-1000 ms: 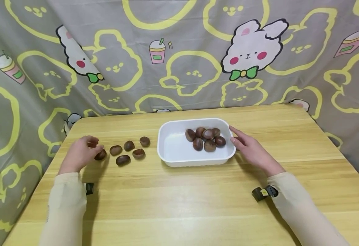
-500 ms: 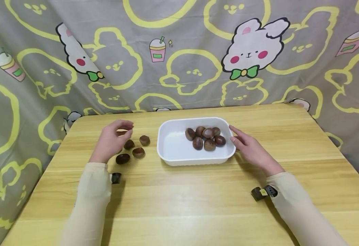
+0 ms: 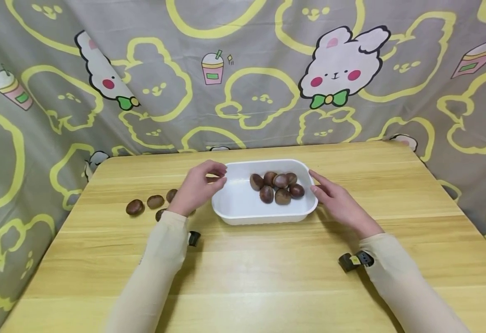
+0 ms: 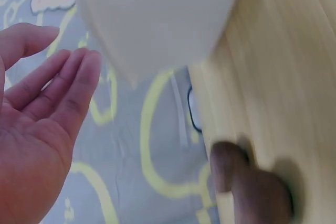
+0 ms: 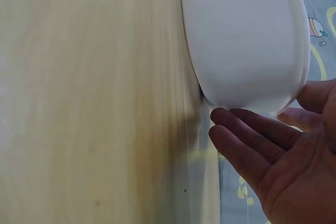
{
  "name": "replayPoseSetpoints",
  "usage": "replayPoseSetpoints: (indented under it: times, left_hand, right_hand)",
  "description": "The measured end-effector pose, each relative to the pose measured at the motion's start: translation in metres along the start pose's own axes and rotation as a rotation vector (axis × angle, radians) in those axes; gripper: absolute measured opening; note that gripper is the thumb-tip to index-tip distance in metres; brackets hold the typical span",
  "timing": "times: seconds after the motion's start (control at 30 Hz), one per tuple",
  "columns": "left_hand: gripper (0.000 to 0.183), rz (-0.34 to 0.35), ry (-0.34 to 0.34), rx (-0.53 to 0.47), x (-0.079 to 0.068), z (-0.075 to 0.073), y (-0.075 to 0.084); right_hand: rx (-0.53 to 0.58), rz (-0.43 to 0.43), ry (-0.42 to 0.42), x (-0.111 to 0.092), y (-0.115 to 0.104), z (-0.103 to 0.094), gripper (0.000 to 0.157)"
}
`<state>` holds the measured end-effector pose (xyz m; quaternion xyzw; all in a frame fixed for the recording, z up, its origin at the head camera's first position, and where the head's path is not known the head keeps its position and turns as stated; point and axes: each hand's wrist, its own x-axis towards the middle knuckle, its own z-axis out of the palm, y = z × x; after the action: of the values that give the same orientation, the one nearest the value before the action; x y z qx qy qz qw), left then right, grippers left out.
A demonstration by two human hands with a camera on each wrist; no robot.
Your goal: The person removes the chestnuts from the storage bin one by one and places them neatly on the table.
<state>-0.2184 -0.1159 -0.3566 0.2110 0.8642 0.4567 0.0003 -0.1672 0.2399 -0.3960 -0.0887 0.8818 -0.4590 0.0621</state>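
Note:
A white plastic box (image 3: 234,196) stands mid-table with several brown chestnuts (image 3: 282,196) in its right part. My left hand (image 3: 197,187) is at the box's left end, its fingertips overlapping the rim in the head view. In the left wrist view, the left hand (image 4: 44,114) shows a bare palm and loosely bent fingers, below the end of the box (image 4: 157,19). The right hand (image 3: 340,201) rests extended fingers against the box's right end. Seen from the right wrist, the fingers (image 5: 247,132) touch the outside of the end wall.
Several loose chestnuts (image 3: 135,207) lie on the wooden table (image 3: 243,273) to the left of the box, some partly hidden behind the left forearm. Two blurred chestnuts (image 4: 262,195) show in the left wrist view. A patterned grey curtain (image 3: 259,55) hangs behind the table.
My left hand has moved right from the leftmost chestnut, over the loose ones, to the box's left end. The right hand, the box and the chestnuts have stayed in place.

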Motion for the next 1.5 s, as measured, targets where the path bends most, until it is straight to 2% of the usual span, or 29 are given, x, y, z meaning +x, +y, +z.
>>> replayPoseSetpoints:
  times: [0.2, 0.37, 0.53, 0.83, 1.07, 1.5]
  left_hand:
    - [0.029, -0.037, -0.083, 0.051, 0.014, 0.025, 0.009]
    - [0.033, -0.058, -0.141, 0.106, 0.019, 0.040, 0.007]
    - [0.034, -0.061, -0.161, 0.183, 0.024, 0.046, 0.003]
    - [0.042, -0.043, -0.217, 0.282, 0.041, 0.053, 0.010]
    - [0.044, 0.044, -0.303, 0.342, 0.053, 0.059, 0.013]
    - [0.038, 0.109, -0.322, 0.395, 0.058, 0.071, 0.008]
  right_hand:
    - [-0.013, -0.006, 0.005, -0.001, 0.003, -0.001, 0.055]
    - [-0.006, -0.017, 0.004, -0.002, 0.004, 0.000, 0.055]
    - [-0.010, -0.025, 0.003, 0.000, 0.002, 0.001, 0.055]
    - [-0.019, -0.015, 0.002, 0.004, 0.001, 0.002, 0.055]
    - [-0.007, -0.012, 0.015, 0.004, 0.002, 0.001, 0.054]
    - [0.024, -0.024, 0.022, 0.002, 0.006, 0.002, 0.054]
